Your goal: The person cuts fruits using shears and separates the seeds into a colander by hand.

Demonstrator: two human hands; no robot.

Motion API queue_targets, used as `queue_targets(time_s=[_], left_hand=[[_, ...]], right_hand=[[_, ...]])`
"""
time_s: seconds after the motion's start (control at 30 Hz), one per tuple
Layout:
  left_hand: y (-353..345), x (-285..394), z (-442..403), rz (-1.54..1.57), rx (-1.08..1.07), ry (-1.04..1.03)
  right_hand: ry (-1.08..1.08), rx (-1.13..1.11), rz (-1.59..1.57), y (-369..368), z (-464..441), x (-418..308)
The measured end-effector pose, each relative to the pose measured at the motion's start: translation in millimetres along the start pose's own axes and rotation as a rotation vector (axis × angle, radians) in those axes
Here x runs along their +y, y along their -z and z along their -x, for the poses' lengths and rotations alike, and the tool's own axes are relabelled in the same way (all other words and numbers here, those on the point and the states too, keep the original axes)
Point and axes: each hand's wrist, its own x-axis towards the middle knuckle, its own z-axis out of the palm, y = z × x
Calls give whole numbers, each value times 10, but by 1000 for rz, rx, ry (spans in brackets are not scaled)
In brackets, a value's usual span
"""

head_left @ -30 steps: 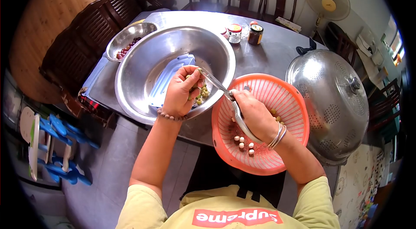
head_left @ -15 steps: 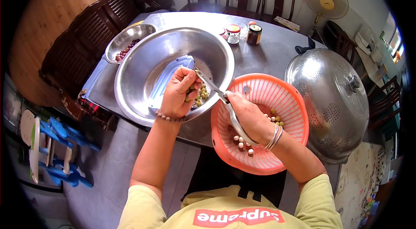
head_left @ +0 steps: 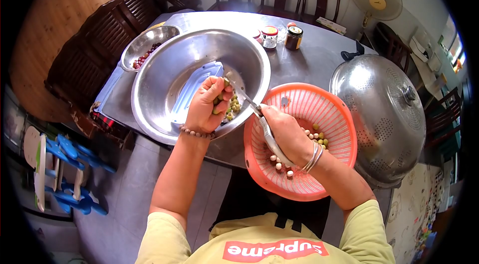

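Note:
My left hand (head_left: 205,109) is closed on several round green seeds, with one green seed (head_left: 226,83) pinched at the fingertips. It hovers over the large steel basin (head_left: 254,59), where more green pieces (head_left: 232,108) and a light blue plastic tray (head_left: 192,92) lie. In my right hand (head_left: 289,132) are grey-handled shears (head_left: 269,136), their narrow metal tips pointing toward my left fingers but apart from them. Under this hand sits an orange colander (head_left: 348,124), holding whitish peeled seeds (head_left: 278,165) and some green seeds (head_left: 321,139).
A smaller steel bowl (head_left: 130,52) of reddish round pieces (head_left: 147,58) stands behind the basin. Two jars (head_left: 294,38) are at the table's back. A large perforated steel lid (head_left: 379,109) leans at the right. Blue-and-white child's seat (head_left: 70,174) stands on the floor.
The shears' tips have drawn back to the right, away from my left fingertips. The green seed between those fingers shows more now.

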Motion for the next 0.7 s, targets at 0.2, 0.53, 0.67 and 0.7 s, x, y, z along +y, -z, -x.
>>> queue_targets(time_s=[0.2,0.53,0.67,0.7], left_hand=[[-15,-13,-19,-3,-26,0],[22,-47,-51,36,14,-17],[-10,-40,-48,30,12,-10],[-20,-35,-43,26,20,-5]], right_hand=[[-20,-68,-127,71,-54,27],[-69,-104,-138,55,-9,80],[14,7,18,38,15,77],[14,8,18,44,19,59]])
